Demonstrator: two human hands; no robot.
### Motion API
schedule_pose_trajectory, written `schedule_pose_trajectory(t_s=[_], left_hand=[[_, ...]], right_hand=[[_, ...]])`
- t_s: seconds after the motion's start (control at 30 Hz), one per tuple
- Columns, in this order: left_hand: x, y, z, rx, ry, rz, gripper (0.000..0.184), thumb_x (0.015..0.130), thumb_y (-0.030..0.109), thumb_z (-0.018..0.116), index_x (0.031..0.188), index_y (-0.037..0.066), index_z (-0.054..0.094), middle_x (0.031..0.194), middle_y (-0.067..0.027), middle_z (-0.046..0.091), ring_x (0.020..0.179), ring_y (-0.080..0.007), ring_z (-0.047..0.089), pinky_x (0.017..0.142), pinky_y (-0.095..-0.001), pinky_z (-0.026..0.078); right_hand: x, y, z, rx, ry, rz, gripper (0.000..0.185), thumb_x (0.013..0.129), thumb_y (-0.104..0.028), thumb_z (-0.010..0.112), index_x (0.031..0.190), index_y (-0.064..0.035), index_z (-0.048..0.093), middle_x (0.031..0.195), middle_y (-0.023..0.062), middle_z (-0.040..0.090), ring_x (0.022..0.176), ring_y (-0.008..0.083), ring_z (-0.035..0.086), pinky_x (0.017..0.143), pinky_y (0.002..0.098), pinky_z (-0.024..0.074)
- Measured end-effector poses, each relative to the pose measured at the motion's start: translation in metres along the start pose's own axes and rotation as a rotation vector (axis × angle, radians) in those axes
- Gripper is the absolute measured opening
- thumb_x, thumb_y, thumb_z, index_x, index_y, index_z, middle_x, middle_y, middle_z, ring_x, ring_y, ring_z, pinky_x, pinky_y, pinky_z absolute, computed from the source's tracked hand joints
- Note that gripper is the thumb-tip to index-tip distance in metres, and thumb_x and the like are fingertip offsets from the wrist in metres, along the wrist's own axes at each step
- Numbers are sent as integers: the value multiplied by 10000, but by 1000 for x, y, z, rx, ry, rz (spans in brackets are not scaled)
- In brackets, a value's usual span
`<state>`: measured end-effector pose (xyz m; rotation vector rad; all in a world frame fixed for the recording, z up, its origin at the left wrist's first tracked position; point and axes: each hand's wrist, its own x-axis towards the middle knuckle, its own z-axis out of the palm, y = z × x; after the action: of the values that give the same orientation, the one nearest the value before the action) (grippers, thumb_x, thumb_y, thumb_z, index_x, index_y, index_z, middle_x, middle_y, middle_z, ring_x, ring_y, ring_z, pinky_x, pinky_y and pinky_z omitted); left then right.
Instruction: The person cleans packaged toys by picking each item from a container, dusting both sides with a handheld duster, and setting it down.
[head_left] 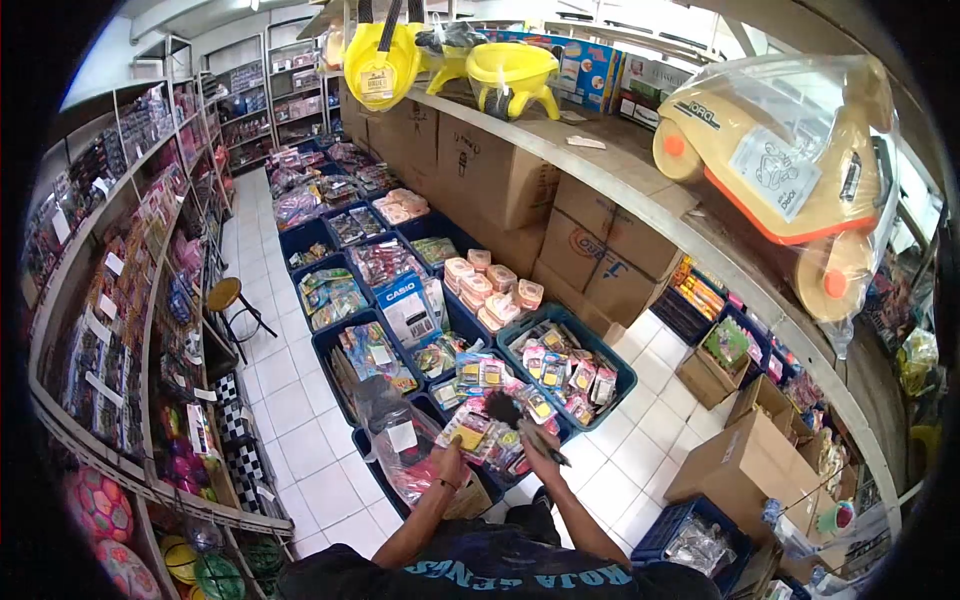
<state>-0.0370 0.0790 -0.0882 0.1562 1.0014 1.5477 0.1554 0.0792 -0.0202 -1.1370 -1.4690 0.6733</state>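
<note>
My left hand (pixel 450 464) is closed on the edge of a carded blister pack (pixel 470 436), colourful with a yellow part, held over the bins. My right hand (pixel 541 456) grips a brush (pixel 503 407) by its handle. The brush's black bristles are just above and right of the pack; whether they touch it I cannot tell. More blister packs (pixel 508 458) are below both hands. Left of my left hand, a large clear plastic bag (pixel 402 440) with a white label and dark and red contents lies over a blue bin.
Blue bins (pixel 318 345) of packaged goods stretch away ahead, and a green bin (pixel 622 385) stands at the right. Overhead on the right, a shelf edge (pixel 640 205) carries yellow ride-on toys. Stacked cartons (pixel 490 175), a stool (pixel 226 295) and stocked shelves (pixel 110 290) flank the tiled floor.
</note>
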Motion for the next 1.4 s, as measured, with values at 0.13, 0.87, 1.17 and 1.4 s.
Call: schedule_pose_trajectory(t_s=[0.13, 0.87, 1.17, 1.4], left_hand=[[4, 6, 1, 48, -37, 1, 211, 892, 51, 562, 1094, -5, 579, 953, -103, 654, 789, -207, 666, 639, -314, 545], [-6, 22, 7, -49, 60, -24, 228, 862, 46, 593, 1082, -14, 593, 935, -120, 672, 714, -215, 676, 502, -307, 560], [-6, 21, 3, 42, 58, -16, 200, 885, 53, 592, 1073, -15, 602, 928, -98, 663, 707, -193, 650, 540, -301, 501], [-6, 22, -8, 200, 52, -120, 254, 887, 47, 569, 1140, 26, 554, 1001, -121, 659, 787, -227, 668, 585, -318, 538]], right_hand=[[-23, -6, 16, -143, -132, -241, 220, 852, -136, 664, 1048, -37, 682, 885, 71, 689, 684, 133, 587, 601, 274, 478], [-10, -13, -2, -213, -79, -232, 247, 860, -105, 593, 1079, -2, 643, 1030, 184, 646, 894, 299, 646, 774, 341, 505], [-19, -10, 0, -179, -211, 82, 256, 819, -81, 614, 1060, -2, 652, 1107, 189, 636, 975, 346, 638, 829, 361, 521], [-42, 19, 0, -358, -414, -244, 285, 814, -70, 632, 1098, -37, 644, 1108, 167, 635, 976, 312, 635, 798, 308, 527]])
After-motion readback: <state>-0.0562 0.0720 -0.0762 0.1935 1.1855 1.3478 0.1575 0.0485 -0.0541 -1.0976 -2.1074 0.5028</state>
